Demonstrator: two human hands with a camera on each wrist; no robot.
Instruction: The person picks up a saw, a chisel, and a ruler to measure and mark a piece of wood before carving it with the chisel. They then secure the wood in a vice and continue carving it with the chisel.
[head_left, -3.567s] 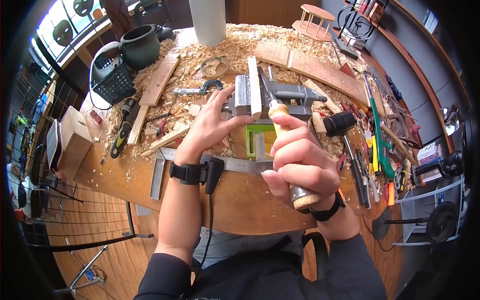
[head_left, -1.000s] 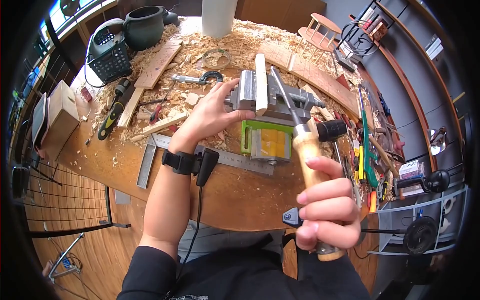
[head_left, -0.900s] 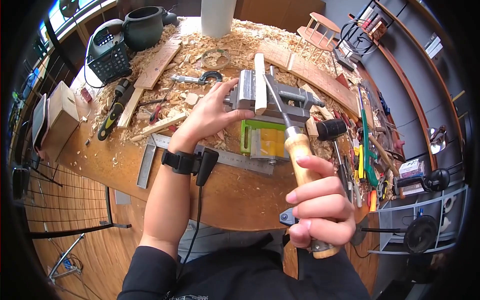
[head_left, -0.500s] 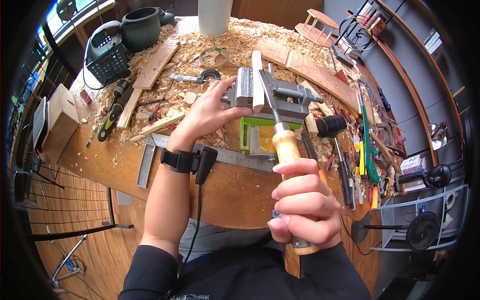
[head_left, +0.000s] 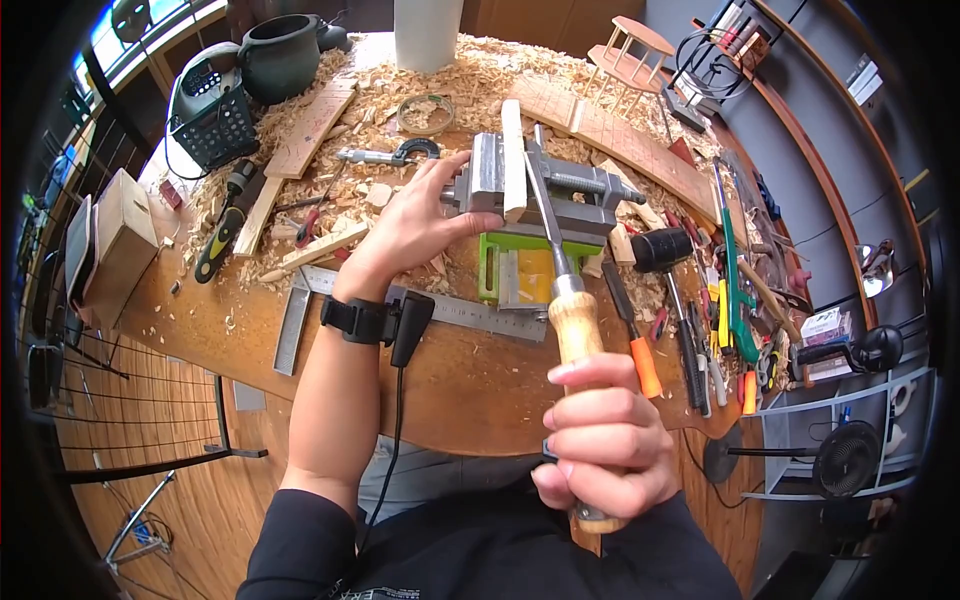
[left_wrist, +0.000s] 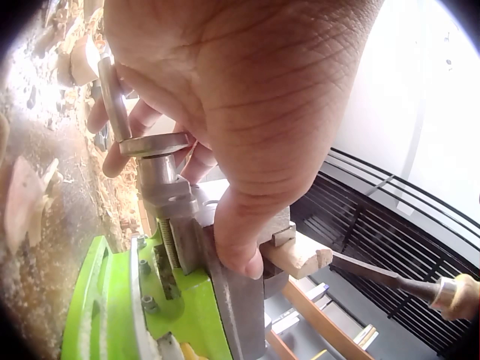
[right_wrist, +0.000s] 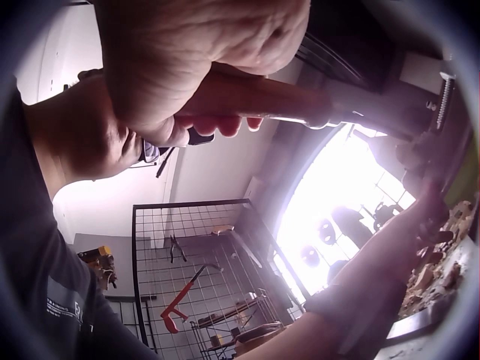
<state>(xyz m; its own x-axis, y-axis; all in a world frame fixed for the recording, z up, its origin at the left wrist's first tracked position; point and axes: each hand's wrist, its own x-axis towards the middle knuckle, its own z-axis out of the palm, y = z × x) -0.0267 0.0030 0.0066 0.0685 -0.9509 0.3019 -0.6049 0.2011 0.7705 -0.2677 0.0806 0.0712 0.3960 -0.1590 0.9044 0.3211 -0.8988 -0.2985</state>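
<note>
My right hand [head_left: 610, 435] grips the wooden handle of a chisel [head_left: 575, 325], its blade slanting forward to a pale wood strip [head_left: 514, 150]. That strip stands clamped in a grey bench vise [head_left: 580, 208], with a bright green base [head_left: 489, 268] below. Spread over the vise's left end, my left hand [head_left: 408, 232] holds it between thumb and fingers. In the left wrist view the thumb [left_wrist: 244, 247] presses on the vise's side, close to the wood strip [left_wrist: 300, 256], and the chisel blade [left_wrist: 375, 271] meets the strip's edge. The right wrist view shows the handle [right_wrist: 255, 97] inside the fist.
Wood shavings [head_left: 480, 75] cover the back of the bench. A steel ruler [head_left: 480, 318] lies before the vise. To the right are a black mallet [head_left: 662, 250], an orange-handled chisel [head_left: 645, 368] and a green saw [head_left: 735, 300]. A micrometer [head_left: 385, 156] and boards [head_left: 312, 130] lie left.
The chisel came from off to the right of the strip back against its right side, then my right hand drew slightly back toward the body. The left hand has kept its hold on the vise.
</note>
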